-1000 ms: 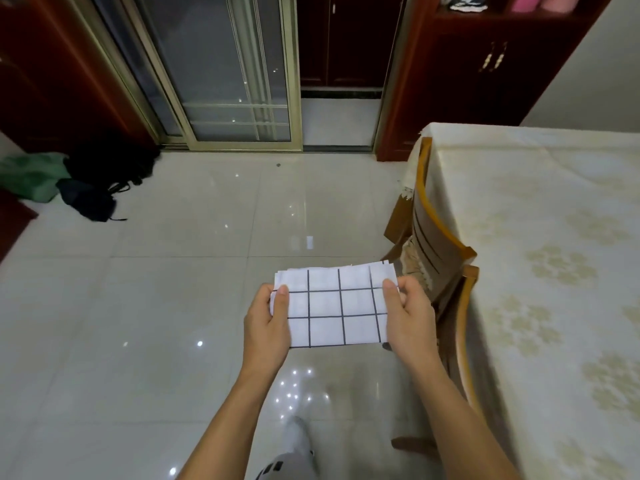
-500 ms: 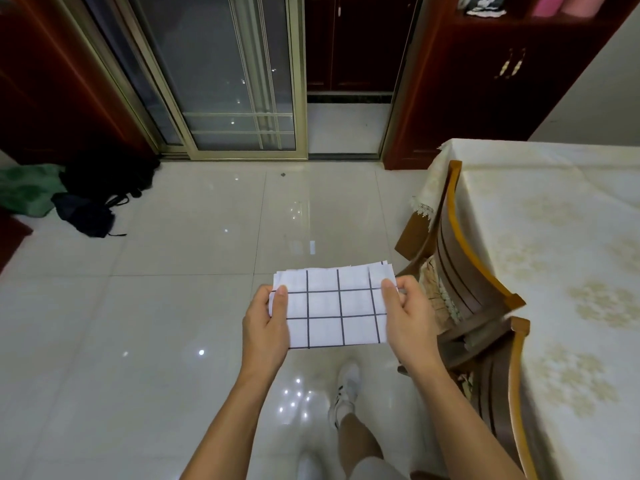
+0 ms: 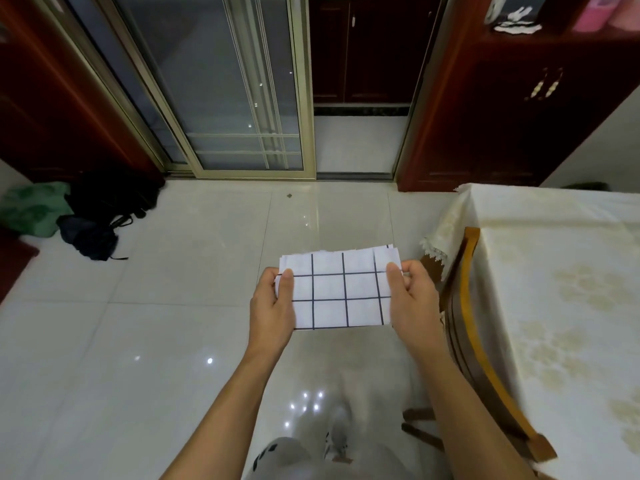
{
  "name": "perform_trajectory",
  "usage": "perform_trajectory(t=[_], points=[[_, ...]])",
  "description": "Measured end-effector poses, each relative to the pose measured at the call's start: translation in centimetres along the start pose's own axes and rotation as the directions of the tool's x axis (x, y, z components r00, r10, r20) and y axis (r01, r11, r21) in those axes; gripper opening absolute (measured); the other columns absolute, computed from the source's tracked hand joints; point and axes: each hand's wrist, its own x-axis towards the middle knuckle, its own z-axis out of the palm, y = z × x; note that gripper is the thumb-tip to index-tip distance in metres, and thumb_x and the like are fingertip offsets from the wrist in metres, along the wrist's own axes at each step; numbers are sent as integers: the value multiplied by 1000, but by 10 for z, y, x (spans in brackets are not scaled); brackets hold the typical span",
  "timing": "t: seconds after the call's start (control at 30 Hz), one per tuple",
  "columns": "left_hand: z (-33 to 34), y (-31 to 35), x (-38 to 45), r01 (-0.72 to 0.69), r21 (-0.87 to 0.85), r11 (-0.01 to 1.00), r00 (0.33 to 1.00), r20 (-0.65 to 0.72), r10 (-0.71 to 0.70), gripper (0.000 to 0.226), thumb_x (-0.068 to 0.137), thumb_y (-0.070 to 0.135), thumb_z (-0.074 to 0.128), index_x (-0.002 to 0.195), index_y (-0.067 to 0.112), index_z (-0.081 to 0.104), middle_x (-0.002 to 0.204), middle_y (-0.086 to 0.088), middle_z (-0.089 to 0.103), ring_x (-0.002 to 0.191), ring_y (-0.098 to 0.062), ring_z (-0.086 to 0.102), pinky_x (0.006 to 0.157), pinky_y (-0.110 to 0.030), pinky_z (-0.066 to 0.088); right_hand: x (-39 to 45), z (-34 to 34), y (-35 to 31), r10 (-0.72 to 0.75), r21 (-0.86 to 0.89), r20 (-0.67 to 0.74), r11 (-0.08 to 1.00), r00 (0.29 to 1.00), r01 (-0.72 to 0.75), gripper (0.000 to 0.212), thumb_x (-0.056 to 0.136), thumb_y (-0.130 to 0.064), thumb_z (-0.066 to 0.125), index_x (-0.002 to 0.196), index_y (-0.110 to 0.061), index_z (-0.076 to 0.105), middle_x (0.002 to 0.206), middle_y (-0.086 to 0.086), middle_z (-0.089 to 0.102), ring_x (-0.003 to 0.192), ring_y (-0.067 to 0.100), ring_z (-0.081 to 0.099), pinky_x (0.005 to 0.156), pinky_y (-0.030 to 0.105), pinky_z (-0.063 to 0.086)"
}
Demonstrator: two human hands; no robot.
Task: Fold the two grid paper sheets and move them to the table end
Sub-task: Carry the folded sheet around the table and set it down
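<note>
The folded grid paper sheets, white with dark grid lines, are held flat in front of me above the tiled floor. Layered edges show at the stack's top right corner. My left hand pinches the left edge with the thumb on top. My right hand grips the right edge the same way. The table, covered with a cream patterned cloth, stands to my right, apart from the paper.
A wooden chair is pushed against the table's near side, right beside my right arm. Dark bags and a green bundle lie on the floor at far left. A glass sliding door and a red-brown cabinet stand ahead.
I have walked forward along the table; the chair and table have slid toward me and the far table corner has come into view. Both hands keep the same hold on the paper.
</note>
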Motion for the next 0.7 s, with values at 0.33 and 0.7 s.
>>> perform_trajectory(t=[0.33, 0.7], points=[[50, 32, 94, -6, 32, 999, 1000, -13, 6, 29, 103, 36, 46, 89, 11, 52, 76, -1, 55, 68, -11, 50, 60, -28, 44, 112, 7, 1, -55, 33, -5, 998, 998, 55, 21, 103, -30, 49, 84, -19, 51, 55, 0, 42, 51, 20, 43, 51, 43, 42], [110, 61, 248, -67, -4, 998, 990, 127, 67, 24, 104, 28, 46, 89, 10, 52, 73, 3, 55, 57, 2, 51, 50, -12, 41, 251, 40, -2, 77, -28, -117, 996, 990, -81, 19, 103, -31, 48, 94, -15, 54, 64, 20, 55, 58, 24, 49, 61, 48, 49]])
